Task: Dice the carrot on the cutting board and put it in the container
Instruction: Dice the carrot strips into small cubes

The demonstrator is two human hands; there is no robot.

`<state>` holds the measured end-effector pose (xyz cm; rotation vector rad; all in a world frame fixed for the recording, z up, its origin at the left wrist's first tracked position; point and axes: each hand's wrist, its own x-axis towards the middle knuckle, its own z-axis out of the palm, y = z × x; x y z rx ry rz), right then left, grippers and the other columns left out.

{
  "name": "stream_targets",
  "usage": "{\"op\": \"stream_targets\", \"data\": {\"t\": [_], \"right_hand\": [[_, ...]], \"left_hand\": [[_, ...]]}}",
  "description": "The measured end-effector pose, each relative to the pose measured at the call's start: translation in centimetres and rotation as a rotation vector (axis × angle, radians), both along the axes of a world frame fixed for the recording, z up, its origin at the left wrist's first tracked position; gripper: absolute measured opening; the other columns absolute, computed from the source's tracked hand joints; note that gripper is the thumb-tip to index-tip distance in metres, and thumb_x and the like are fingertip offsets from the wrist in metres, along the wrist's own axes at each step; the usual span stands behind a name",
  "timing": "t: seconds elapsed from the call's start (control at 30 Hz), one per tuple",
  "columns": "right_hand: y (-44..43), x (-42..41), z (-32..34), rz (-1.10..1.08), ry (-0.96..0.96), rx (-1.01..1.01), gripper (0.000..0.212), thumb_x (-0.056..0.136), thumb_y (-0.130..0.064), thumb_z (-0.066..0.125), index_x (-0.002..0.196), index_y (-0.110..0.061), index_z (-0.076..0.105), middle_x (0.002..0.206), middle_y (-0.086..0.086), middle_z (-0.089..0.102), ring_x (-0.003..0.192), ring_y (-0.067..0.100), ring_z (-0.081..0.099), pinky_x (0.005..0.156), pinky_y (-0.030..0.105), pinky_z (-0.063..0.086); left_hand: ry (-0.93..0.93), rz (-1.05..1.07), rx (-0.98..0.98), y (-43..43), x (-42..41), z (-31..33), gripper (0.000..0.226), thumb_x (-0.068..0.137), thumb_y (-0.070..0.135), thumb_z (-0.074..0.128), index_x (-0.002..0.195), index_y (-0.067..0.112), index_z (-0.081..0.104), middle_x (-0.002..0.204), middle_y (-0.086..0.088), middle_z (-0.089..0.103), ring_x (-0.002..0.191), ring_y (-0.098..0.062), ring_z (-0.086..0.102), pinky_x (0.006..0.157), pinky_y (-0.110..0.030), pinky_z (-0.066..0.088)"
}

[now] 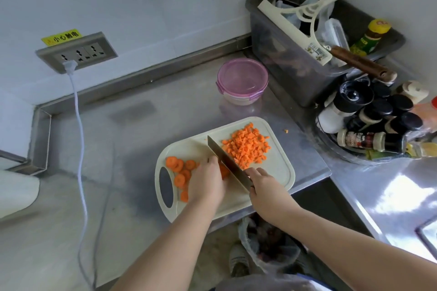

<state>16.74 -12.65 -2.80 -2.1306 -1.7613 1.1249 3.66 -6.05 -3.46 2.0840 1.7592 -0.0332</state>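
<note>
The knife (228,162) lies slantwise across the cutting board (281,179), its blade hard against the left hand (208,179). That hand's curled fingers pin the nearest carrot slices (179,169) just left of the edge. The right hand (266,188) has its grip wrapped round the handle. Diced carrot (248,146) is heaped right of the blade, and the container (242,80) stands well beyond.

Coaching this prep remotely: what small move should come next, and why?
Probably another chop through the slices held by the left hand: the right hand grips the knife beside them, and whole rounds lie left of the diced pile on the cutting board.
</note>
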Motion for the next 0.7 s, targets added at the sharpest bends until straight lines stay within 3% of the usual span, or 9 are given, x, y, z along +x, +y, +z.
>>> {"op": "stream_targets", "data": {"t": [0.23, 0.43, 0.7], "right_hand": [[-0.4, -0.7, -0.7, 0.099, -0.103, -0.007, 0.057, 0.09, 0.004, 0.039, 0.141, -0.016, 0.028, 0.124, 0.005, 0.04, 0.09, 0.034, 0.06, 0.077, 0.045, 0.053], [-0.1, -0.6, -0.9, 0.199, -0.178, -0.014, 0.054, 0.093, 0.0, 0.041, 0.144, -0.015, 0.027, 0.12, 0.004, 0.041, 0.09, 0.031, 0.059, 0.079, 0.043, 0.053], [0.9, -0.4, 0.0, 0.153, -0.207, 0.001, 0.039, 0.096, -0.004, 0.04, 0.134, -0.014, 0.038, 0.107, 0.003, 0.048, 0.085, 0.028, 0.059, 0.075, 0.042, 0.054]], "left_hand": [[-0.161, 0.158, -0.006, -0.4, 0.2, -0.3, 0.03, 0.088, 0.022, 0.062, 0.115, 0.013, 0.054, 0.112, -0.008, 0.061, 0.106, -0.027, 0.058, 0.086, -0.035, 0.046], [-0.363, 0.275, -0.029, -0.7, -0.6, -0.5, 0.015, 0.09, 0.019, 0.06, 0.099, 0.012, 0.069, 0.098, -0.004, 0.071, 0.091, -0.021, 0.064, 0.076, -0.029, 0.048], [-0.479, 0.363, -0.138, -0.1, -0.7, -0.4, 0.012, 0.088, 0.016, 0.065, 0.098, 0.012, 0.07, 0.095, 0.002, 0.069, 0.084, -0.009, 0.056, 0.073, -0.02, 0.038]]}}
